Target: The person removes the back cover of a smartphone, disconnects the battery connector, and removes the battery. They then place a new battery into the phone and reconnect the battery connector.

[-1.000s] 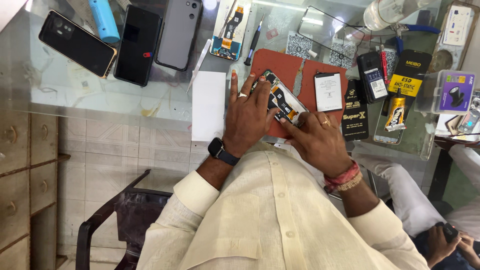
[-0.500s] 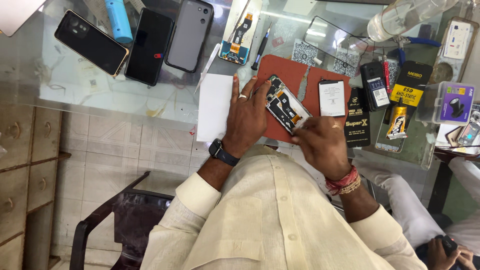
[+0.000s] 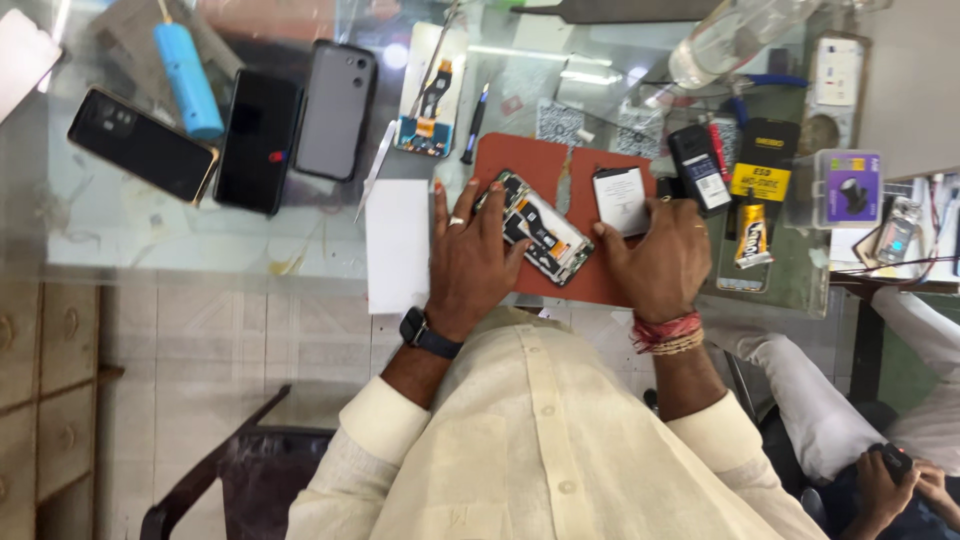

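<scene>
On the red mat (image 3: 590,215) at desk centre, my left hand (image 3: 468,262) pins the opened phone (image 3: 538,228); my right hand (image 3: 655,262), at three o'clock, rests open on the battery (image 3: 621,199). Best press evenly, avoiding the exposed board.

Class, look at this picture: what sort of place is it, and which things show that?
Probably a phone repair bench: an opened phone lies under the left hand on a red mat, with spare phones and a glue tube nearby.
</scene>
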